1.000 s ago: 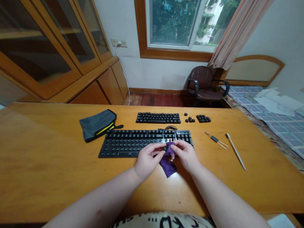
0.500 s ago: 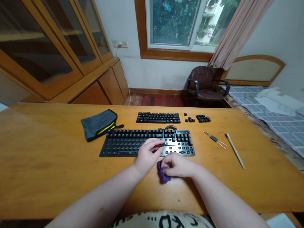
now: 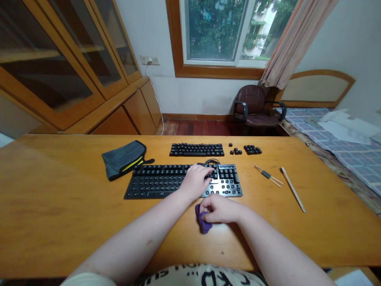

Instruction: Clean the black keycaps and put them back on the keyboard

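A black keyboard (image 3: 166,194) lies before me, many of its keycaps off and bare switches showing. My left hand (image 3: 195,181) reaches over its right-centre part, finger and thumb bent around a black keycap (image 3: 213,175) in the small block left of the number pad. How firmly the keycap is pinched is hard to make out. Just below the keyboard's front edge, my right hand (image 3: 218,208) is closed on a crumpled purple cloth (image 3: 204,223) that rests on the table.
Behind the keyboard are rows of loose keycaps (image 3: 196,150), with smaller groups (image 3: 252,149) to the right. A wire keycap puller (image 3: 266,174) and a white brush (image 3: 293,190) lie on the right. A grey cloth (image 3: 123,160) lies left on the wooden table (image 3: 65,206).
My left hand has moved away from me and slightly right, from the lower middle of the keyboard to its upper key block. My right hand stays with the purple cloth.
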`<state>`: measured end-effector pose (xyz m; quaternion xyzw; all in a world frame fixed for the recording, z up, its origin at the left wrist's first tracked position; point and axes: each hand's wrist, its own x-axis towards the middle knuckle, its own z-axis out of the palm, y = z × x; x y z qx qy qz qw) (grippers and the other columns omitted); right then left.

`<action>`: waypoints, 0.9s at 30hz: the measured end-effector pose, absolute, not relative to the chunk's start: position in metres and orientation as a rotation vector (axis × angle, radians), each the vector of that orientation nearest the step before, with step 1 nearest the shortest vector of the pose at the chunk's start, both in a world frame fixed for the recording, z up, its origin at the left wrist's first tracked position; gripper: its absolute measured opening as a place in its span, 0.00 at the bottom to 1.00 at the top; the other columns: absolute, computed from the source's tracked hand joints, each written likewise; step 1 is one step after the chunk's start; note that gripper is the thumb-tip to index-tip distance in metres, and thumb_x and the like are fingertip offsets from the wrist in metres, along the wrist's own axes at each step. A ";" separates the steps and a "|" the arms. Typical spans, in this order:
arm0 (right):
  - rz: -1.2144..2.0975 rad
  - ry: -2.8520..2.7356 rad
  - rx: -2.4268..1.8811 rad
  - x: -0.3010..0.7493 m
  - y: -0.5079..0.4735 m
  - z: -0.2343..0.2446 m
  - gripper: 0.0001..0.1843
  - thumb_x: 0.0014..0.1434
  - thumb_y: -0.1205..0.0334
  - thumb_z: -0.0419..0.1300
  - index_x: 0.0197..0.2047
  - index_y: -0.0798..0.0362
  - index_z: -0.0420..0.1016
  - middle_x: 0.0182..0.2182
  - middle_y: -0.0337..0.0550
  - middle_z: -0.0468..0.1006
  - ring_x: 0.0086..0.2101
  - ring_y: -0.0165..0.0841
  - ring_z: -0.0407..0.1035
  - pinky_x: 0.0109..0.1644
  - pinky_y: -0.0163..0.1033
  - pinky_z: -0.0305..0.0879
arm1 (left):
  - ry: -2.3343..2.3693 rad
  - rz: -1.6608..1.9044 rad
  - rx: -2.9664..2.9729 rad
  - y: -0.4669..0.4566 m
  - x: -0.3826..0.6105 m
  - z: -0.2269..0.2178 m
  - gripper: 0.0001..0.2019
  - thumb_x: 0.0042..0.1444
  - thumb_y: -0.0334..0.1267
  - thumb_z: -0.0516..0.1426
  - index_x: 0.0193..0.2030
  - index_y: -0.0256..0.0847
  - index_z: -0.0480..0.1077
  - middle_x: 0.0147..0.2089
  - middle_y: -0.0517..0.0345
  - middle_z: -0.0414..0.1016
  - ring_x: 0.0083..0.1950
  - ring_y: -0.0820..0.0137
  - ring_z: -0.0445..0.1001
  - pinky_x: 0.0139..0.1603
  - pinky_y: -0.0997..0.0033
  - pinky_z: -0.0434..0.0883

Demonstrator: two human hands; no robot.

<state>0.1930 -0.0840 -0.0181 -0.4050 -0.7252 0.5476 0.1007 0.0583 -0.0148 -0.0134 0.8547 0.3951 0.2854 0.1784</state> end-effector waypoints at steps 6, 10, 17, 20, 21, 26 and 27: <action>1.627 -2.139 -1.193 0.192 -0.083 -0.021 0.06 0.45 0.69 0.56 0.29 0.57 0.73 0.20 0.32 0.67 0.21 0.22 0.58 0.23 0.27 0.53 | 1.203 0.822 2.451 -0.019 0.060 -0.021 0.16 0.46 0.30 0.60 0.44 0.45 0.70 0.38 0.58 0.75 0.45 0.63 0.67 0.60 0.52 0.51; 1.599 -2.149 -1.212 0.192 -0.083 -0.019 0.06 0.45 0.69 0.56 0.29 0.57 0.73 0.19 0.32 0.66 0.20 0.22 0.57 0.22 0.26 0.52 | 1.214 0.804 2.476 -0.019 0.060 -0.022 0.12 0.47 0.32 0.60 0.41 0.46 0.71 0.37 0.59 0.76 0.45 0.63 0.66 0.61 0.51 0.49; 1.600 -2.148 -1.202 0.193 -0.084 -0.020 0.07 0.46 0.68 0.56 0.30 0.56 0.73 0.20 0.32 0.67 0.21 0.22 0.58 0.23 0.26 0.53 | 1.193 0.801 2.507 -0.017 0.060 -0.024 0.08 0.49 0.33 0.59 0.37 0.47 0.73 0.36 0.60 0.76 0.43 0.64 0.66 0.61 0.47 0.47; 1.601 -2.143 -1.196 0.193 -0.084 -0.021 0.07 0.46 0.68 0.56 0.30 0.56 0.73 0.20 0.32 0.67 0.21 0.22 0.57 0.23 0.27 0.53 | 1.179 0.825 2.554 -0.019 0.060 -0.024 0.07 0.52 0.34 0.57 0.35 0.47 0.75 0.38 0.58 0.75 0.45 0.64 0.66 0.62 0.47 0.47; 1.605 -2.140 -1.197 0.193 -0.084 -0.022 0.07 0.46 0.68 0.56 0.31 0.56 0.73 0.20 0.32 0.67 0.21 0.22 0.57 0.23 0.27 0.53 | 1.183 0.838 2.568 -0.020 0.060 -0.024 0.07 0.52 0.34 0.56 0.35 0.47 0.76 0.39 0.57 0.75 0.47 0.63 0.65 0.62 0.47 0.47; 1.622 -2.128 -1.218 0.193 -0.084 -0.020 0.07 0.46 0.68 0.56 0.30 0.56 0.73 0.20 0.32 0.67 0.21 0.22 0.57 0.23 0.27 0.53 | 1.228 0.828 2.618 -0.026 0.058 -0.022 0.09 0.52 0.35 0.55 0.37 0.47 0.76 0.49 0.54 0.70 0.59 0.57 0.57 0.63 0.43 0.44; 1.628 -2.124 -1.221 0.193 -0.084 -0.020 0.07 0.45 0.68 0.56 0.30 0.56 0.73 0.20 0.32 0.67 0.21 0.22 0.57 0.23 0.26 0.53 | 1.234 0.810 2.624 -0.026 0.058 -0.022 0.09 0.51 0.35 0.55 0.38 0.47 0.76 0.50 0.54 0.70 0.60 0.56 0.56 0.63 0.42 0.43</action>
